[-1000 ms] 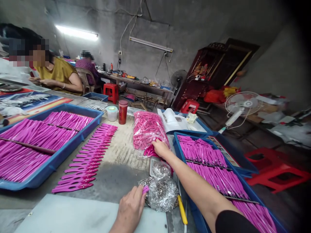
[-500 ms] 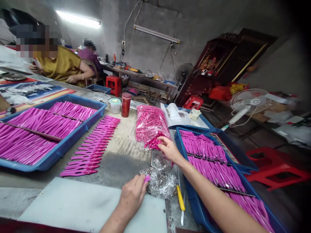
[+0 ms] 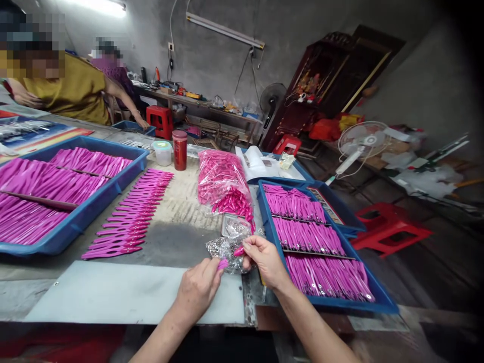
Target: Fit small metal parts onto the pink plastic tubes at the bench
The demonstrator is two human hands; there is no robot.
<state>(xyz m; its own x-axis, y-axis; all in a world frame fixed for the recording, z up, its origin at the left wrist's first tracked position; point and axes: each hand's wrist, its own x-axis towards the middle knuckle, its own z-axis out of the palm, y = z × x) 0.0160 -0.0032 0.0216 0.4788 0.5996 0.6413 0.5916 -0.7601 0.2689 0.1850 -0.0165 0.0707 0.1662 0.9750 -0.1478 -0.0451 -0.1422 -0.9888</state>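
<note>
My left hand (image 3: 198,286) is closed, pinching a small pink plastic piece (image 3: 223,263) over the grey mat (image 3: 128,292). My right hand (image 3: 265,258) is closed on another small pink piece (image 3: 239,250), close to the left one. Both pieces hover just in front of a clear bag of small metal parts (image 3: 224,246). Behind it lies a clear bag full of pink pieces (image 3: 223,184). A row of long pink handles (image 3: 130,217) lies on the table to the left.
Blue trays of pink handles stand at left (image 3: 81,214) and right (image 3: 321,302). A red cup (image 3: 180,149) and a small lidded tub (image 3: 163,152) stand at the back. A person in a yellow top (image 3: 75,93) works at the far left. Red stools (image 3: 385,229) and fans stand on the right.
My right hand has drawn back from the bag of pink pieces with one piece in its fingers and now meets my left hand. The view has tilted down.
</note>
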